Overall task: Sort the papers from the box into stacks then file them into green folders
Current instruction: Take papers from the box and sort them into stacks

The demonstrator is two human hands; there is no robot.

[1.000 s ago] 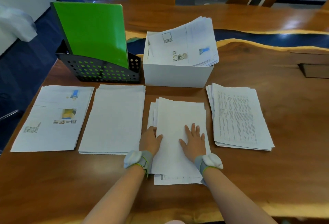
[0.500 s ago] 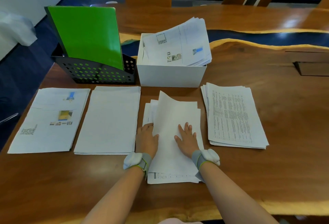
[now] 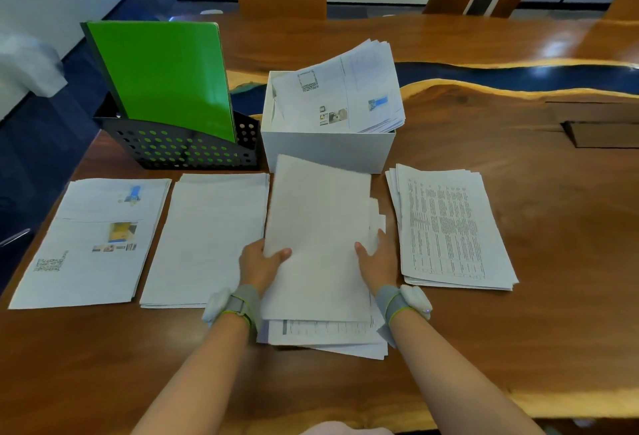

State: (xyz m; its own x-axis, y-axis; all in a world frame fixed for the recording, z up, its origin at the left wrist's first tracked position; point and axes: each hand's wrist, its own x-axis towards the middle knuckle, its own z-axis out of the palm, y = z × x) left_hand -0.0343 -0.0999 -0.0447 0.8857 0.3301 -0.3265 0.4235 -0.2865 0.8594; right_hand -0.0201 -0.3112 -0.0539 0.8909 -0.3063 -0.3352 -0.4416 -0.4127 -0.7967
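Though around the stack (image 3: pixel 318 227), left hand (image 3: pixel 259 263), right hand (image 3: pixel 378 261) half hidden.

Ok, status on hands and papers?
Left hand, right hand grip third paper stack from left by its sides. Far end raised. White box holds more papers. Nothing blocking.

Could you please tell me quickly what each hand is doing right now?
Left hand: grips the left edge of the raised sheets.
Right hand: grips the right edge of the same sheets.
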